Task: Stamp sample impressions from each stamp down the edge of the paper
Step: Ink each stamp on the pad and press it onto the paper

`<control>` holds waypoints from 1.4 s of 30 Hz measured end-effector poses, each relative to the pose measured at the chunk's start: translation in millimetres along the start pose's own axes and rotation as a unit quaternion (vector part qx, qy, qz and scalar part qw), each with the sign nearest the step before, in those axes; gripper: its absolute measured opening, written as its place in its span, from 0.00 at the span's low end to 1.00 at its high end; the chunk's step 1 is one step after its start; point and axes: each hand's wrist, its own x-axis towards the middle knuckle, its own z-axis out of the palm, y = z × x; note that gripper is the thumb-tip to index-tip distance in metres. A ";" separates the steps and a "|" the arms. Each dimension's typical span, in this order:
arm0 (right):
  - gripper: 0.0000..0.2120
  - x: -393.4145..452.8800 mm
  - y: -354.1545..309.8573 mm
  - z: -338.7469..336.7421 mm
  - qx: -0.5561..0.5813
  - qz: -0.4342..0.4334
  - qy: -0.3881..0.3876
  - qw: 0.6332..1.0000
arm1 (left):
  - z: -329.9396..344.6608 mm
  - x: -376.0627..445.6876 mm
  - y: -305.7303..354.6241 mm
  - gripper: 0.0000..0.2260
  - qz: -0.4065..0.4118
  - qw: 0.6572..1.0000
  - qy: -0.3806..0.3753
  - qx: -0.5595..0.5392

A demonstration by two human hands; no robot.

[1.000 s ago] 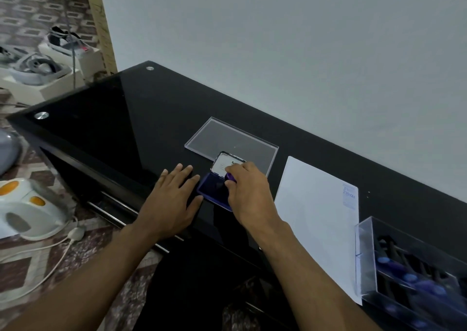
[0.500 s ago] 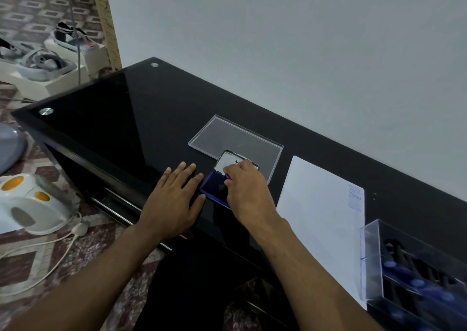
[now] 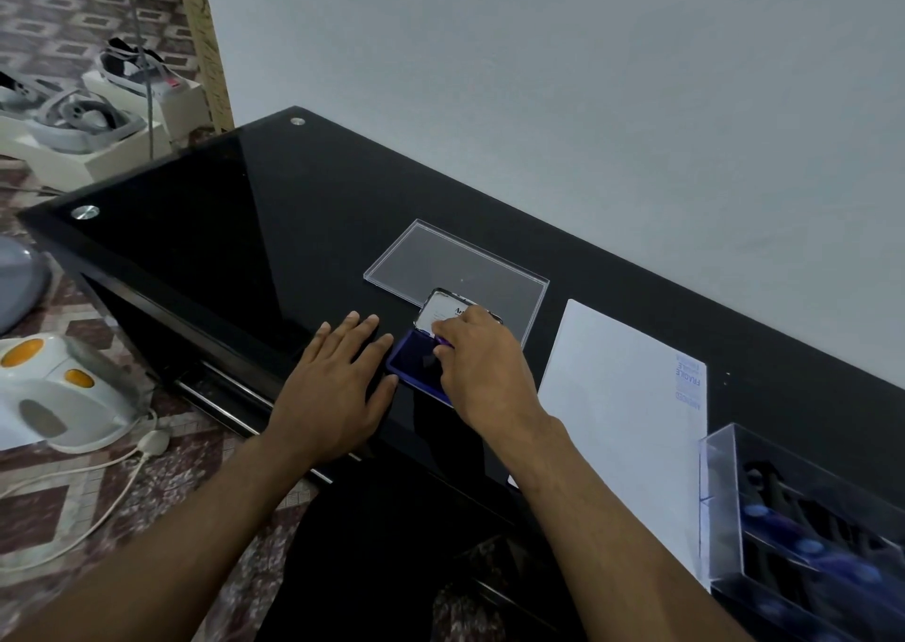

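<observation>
Head view, looking down on a glossy black glass table (image 3: 205, 230). Left hand (image 3: 333, 387) flat, fingers straight and spread, pressing the tabletop with fingertips touching the near-left edge of the open purple ink pad (image 3: 416, 364), likely to steady it. Right hand (image 3: 482, 372) curled over the pad, fingertips bunched round a small purple-tipped stamp (image 3: 443, 340), mostly hidden; appears pressed into the ink.

Pad's white-lined lid (image 3: 443, 311) tilted up behind, overlapping a clear rectangular acrylic sheet (image 3: 455, 269). White sheet of paper (image 3: 622, 411) flat to the right, well apart from the pad, with blue impressions (image 3: 688, 382) already down its far right edge. Clear plastic box of dark-handled stamps (image 3: 803, 524) at far right, touching the paper's corner.

Judged light and rigid, that stamp: small enough for a fingertip pinch on its upper body, ink face kept clear of skin. Paper thin and prone to sliding on glass, so best pinned by the free hand. Pad light too, hence the steadying.
</observation>
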 end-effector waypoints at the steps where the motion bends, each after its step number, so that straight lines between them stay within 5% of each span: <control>1: 0.12 -0.2 0.0 -0.1 -0.001 0.000 0.001 1.000 | 0.1 -0.2 0.0 0.29 0.000 1.000 0.000 0.001; 42: 0.16 -4.0 -3.6 -8.8 0.037 0.026 -0.012 0.999 | -2.3 -0.8 1.0 0.29 -0.003 1.000 -0.009 -0.003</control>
